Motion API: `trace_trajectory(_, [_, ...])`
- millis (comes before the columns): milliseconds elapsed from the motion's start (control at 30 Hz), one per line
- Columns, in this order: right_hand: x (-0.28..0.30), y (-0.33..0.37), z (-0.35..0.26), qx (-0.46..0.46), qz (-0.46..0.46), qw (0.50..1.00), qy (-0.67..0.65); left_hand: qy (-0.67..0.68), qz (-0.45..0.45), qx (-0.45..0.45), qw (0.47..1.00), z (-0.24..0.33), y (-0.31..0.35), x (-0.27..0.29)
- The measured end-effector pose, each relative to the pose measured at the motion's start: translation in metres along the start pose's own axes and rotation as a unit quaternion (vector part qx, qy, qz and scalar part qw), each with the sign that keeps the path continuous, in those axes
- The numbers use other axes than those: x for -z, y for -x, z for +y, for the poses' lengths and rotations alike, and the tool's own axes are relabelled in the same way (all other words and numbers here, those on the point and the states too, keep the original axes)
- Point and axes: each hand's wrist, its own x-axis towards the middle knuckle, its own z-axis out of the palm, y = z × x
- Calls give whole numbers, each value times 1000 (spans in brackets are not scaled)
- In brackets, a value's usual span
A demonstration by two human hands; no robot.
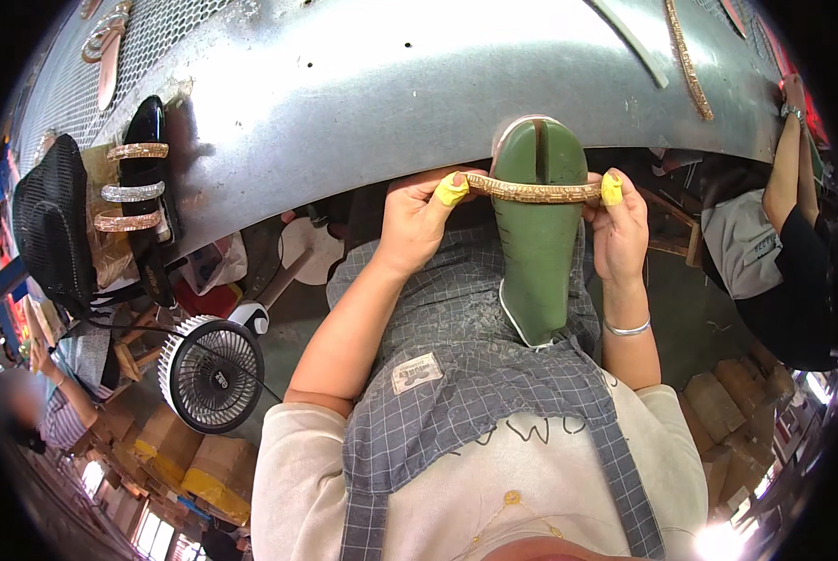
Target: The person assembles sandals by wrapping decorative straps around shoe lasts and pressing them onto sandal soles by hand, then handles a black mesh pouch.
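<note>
A green shoe last (542,252) rests against the table edge, toe end up, with a dark groove in it and a pale sole edge along its outline. Across its upper part runs a gold beaded strap (531,193). My left hand (413,222) pinches the strap's left end between thumb and fingers. At the opposite end, my right hand (620,236) is closed on the strap beside the last. Both thumbs are wrapped in yellow tape, and a silver bangle circles my right wrist. The last's heel end lies over my checked apron (465,393).
The metal table (344,122) spans the front. At left, a black form (143,168) carries several beaded straps; a sandal (108,70) lies on mesh. Another gold strap (688,61) is at far right. A fan (215,374) stands lower left; other people work on both sides.
</note>
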Motion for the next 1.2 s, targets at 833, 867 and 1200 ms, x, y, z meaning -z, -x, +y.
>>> trace_trajectory(833, [10, 3, 15, -39, -56, 990, -120, 212, -108, 67, 969, -22, -16, 14])
trace_trajectory(867, [12, 2, 18, -42, -59, 988, -135, 209, -102, 63, 970, -22, -17, 12])
trace_trajectory(1200, [-26, 12, -1, -105, -21, 973, -203, 109, -185, -12, 977, 66, -6, -33])
